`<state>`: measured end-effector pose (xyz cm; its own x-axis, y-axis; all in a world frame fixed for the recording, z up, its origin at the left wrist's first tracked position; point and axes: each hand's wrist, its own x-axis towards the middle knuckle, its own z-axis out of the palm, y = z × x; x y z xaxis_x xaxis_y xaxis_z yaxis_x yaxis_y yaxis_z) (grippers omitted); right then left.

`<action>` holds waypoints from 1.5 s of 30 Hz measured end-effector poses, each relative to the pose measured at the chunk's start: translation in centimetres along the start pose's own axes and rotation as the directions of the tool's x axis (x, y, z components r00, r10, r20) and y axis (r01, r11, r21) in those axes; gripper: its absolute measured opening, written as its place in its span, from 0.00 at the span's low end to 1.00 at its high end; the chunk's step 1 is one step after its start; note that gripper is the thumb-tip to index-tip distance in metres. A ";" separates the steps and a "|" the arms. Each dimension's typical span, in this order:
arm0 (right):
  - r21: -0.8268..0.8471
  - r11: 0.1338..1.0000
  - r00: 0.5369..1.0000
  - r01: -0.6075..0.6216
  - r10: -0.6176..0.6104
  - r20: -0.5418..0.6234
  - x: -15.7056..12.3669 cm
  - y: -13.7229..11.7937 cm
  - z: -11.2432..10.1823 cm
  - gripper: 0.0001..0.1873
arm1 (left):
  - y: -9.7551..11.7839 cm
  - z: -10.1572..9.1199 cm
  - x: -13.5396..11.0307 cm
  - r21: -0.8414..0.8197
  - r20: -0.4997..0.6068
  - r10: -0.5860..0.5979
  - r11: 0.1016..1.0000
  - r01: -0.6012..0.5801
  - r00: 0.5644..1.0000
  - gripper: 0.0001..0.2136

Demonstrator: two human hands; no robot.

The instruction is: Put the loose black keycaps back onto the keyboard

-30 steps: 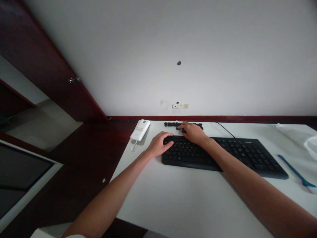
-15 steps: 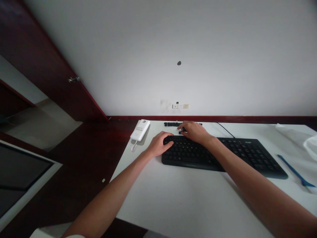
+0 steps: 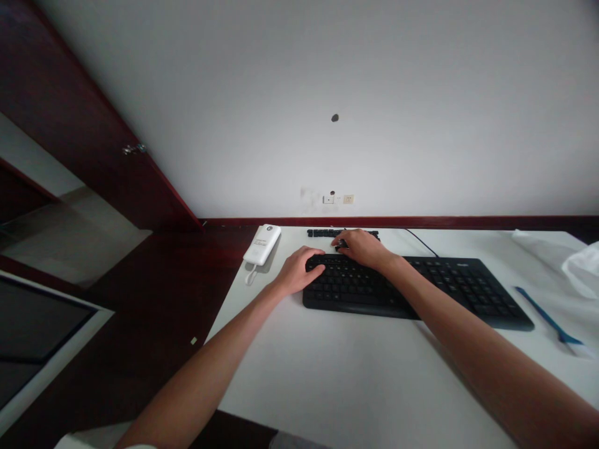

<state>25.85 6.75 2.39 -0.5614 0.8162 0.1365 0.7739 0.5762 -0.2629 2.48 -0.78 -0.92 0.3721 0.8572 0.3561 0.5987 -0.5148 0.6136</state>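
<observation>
Both hands busy around a black keyboard [image 3: 349, 292], loose black keycaps [image 3: 322, 233] lined up behind it.
So the keyboard's lying flat on the white tabletop [image 3: 337, 368], and the left hand [image 3: 296, 272] is loosely open on its left end, thumb spread away from the index finger, nothing picked up. Right hand [image 3: 364, 247] is half curled just past the far edge, fingers down by some small dark bits near the keycap row; honestly can't tell if it's pinching one. White power bank [image 3: 262, 245] sits off to the left, blue brush [image 3: 546, 317] to the right near some crumpled white material [image 3: 584, 271].
</observation>
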 end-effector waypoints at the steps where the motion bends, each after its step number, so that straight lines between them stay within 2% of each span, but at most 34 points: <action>1: 0.006 1.000 1.000 -0.001 0.001 0.003 0.0 0.1 0.1 0.14 | 0.0 0.0 0.0 0.001 0.001 0.000 1.000 0.000 1.000 0.14; 5: 0.046 0.999 1.000 0.009 -0.009 0.010 0.1 0.5 -0.1 0.13 | 0.1 -0.1 0.0 -0.006 -0.003 0.002 1.000 -0.002 1.000 0.14; 9: 0.253 0.967 1.000 0.014 -0.014 -0.004 0.1 0.9 -1.8 0.11 | 0.2 -0.1 0.0 -0.016 0.000 -0.007 1.000 0.007 1.000 0.14; 11: 0.391 0.920 0.998 -0.026 -0.001 0.068 -0.2 0.9 -3.2 0.13 | 0.2 -0.1 0.0 -0.020 0.003 -0.007 1.000 0.007 1.000 0.13; 13: 0.482 0.873 0.977 -0.072 -0.035 0.209 -0.7 0.8 -4.7 0.18 | 0.3 -0.2 0.0 -0.026 0.005 -0.001 1.000 0.001 1.000 0.13; 15: 0.521 0.846 0.943 -0.114 -0.072 0.324 -1.2 0.6 -6.0 0.21 | 0.3 -0.2 -0.1 -0.030 0.003 0.001 1.000 -0.001 1.000 0.14; 18: 0.550 0.825 0.903 -0.132 -0.129 0.410 -1.6 0.5 -6.8 0.24 | 0.2 -0.2 -0.1 -0.030 0.000 0.002 1.000 -0.002 1.000 0.14; 23: 0.562 0.823 0.864 -0.084 -0.221 0.453 -1.4 0.8 -6.1 0.22 | 0.2 -0.2 0.0 -0.019 0.003 0.009 1.000 -0.008 1.000 0.14; 30: 0.563 0.825 0.848 0.044 -0.329 0.415 -0.8 1.0 -4.1 0.16 | 0.1 -0.1 0.0 -0.006 0.003 -0.008 1.000 0.008 1.000 0.14; 36: 0.512 0.857 0.841 0.066 -0.323 0.433 -0.8 -0.1 -3.6 0.14 | 0.0 -0.1 0.0 -0.006 0.004 -0.008 1.000 0.008 1.000 0.15; 45: 0.375 0.924 0.870 0.078 -0.247 0.426 -1.1 -1.3 -4.0 0.09 | 0.3 -0.3 0.0 -0.001 0.004 -0.006 1.000 0.006 1.000 0.14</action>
<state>26.67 5.31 6.41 -0.8047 0.5503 -0.2229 0.5605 0.5804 -0.5907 2.49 -0.89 -0.55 0.3715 0.8601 0.3497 0.6004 -0.5098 0.6161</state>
